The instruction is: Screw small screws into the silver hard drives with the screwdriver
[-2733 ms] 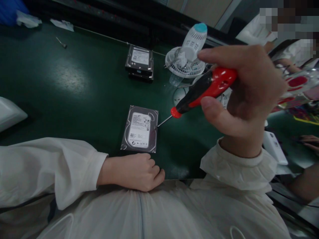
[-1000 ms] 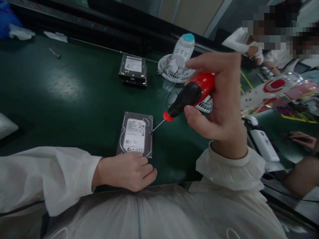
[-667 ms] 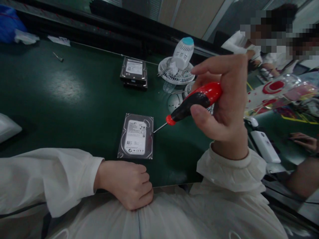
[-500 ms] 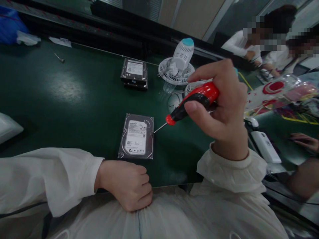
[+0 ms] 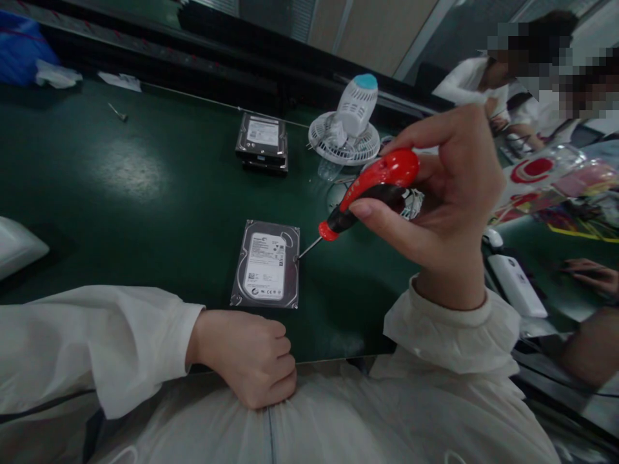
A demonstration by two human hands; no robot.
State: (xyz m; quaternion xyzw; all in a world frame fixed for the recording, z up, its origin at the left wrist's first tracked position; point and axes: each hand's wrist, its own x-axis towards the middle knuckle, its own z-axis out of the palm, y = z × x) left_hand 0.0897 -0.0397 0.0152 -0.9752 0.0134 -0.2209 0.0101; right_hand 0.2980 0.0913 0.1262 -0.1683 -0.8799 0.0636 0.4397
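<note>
A hard drive with a white label lies flat on the green table in front of me. My right hand grips a red and black screwdriver between thumb and fingers, to the right of the drive. The screwdriver slants down to the left, its tip at the screw spot on the drive's right edge. Just below the drive, my left hand rests in a loose fist at the table's front edge. Its fingertips are turned under, and nothing shows in them.
Further back stands a stack of hard drives. A white fan is to its right. A white object juts in at the left edge. At the right are a white device, plastic bags and another person's hand.
My right hand has turned about the screwdriver, with its fingers shifted to the right and the handle rolled. The tip stays at the drive's right edge. My left hand has not visibly moved.
</note>
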